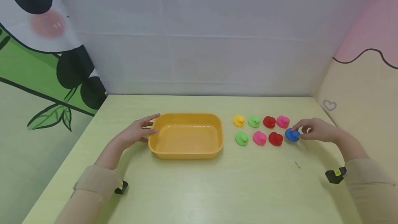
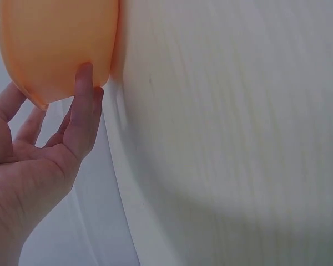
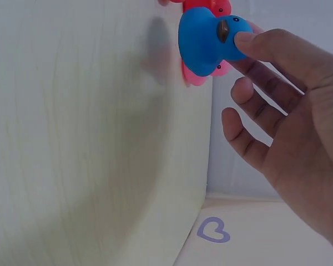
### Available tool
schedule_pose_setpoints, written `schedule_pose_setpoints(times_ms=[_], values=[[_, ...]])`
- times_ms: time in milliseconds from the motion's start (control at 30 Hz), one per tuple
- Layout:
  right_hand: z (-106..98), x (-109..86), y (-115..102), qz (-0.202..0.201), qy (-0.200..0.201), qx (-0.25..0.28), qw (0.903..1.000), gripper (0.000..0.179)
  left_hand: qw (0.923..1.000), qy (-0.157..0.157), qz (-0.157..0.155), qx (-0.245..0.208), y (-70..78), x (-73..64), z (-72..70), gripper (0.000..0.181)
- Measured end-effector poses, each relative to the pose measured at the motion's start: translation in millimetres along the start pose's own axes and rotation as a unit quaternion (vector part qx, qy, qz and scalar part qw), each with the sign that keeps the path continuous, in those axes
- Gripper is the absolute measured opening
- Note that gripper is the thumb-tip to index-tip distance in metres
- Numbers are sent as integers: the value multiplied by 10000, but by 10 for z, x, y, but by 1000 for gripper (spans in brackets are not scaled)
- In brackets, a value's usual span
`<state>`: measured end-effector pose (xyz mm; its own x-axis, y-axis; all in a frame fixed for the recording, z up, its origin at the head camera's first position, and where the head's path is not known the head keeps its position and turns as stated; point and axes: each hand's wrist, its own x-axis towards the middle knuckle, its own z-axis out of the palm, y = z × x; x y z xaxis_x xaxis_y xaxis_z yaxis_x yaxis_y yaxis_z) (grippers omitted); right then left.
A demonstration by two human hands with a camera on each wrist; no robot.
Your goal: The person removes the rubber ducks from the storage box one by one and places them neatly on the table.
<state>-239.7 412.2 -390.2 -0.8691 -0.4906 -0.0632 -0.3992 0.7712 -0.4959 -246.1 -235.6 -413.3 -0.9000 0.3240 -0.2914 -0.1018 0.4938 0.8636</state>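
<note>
At the right end of the group of toys, my right hand pinches a blue rubber duck between thumb and fingers. The right wrist view shows the thumb on the side of this duck's head, with the other fingers bent and apart from it. I cannot tell whether its base touches the table. My left hand holds the left end of a shallow yellow plastic tray. In the left wrist view, a finger presses the tray's outer wall, and other fingers reach its rim.
Two rows of ducks stand right of the tray: yellow, light green, red and pink behind; green, pink and red in front. A pale wall rises behind the table.
</note>
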Motion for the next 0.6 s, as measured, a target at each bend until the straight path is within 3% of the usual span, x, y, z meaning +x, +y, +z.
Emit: schedule_pose_setpoints(times_ms=[267, 600], values=[[93, -9, 121, 12, -449, 216, 9988, 24, 10000, 1, -30, -55, 6, -4, 13, 64], [111, -1, 130, -2, -508, 377, 9980, 25, 9999, -79, 71, -125, 41, -42, -13, 66]])
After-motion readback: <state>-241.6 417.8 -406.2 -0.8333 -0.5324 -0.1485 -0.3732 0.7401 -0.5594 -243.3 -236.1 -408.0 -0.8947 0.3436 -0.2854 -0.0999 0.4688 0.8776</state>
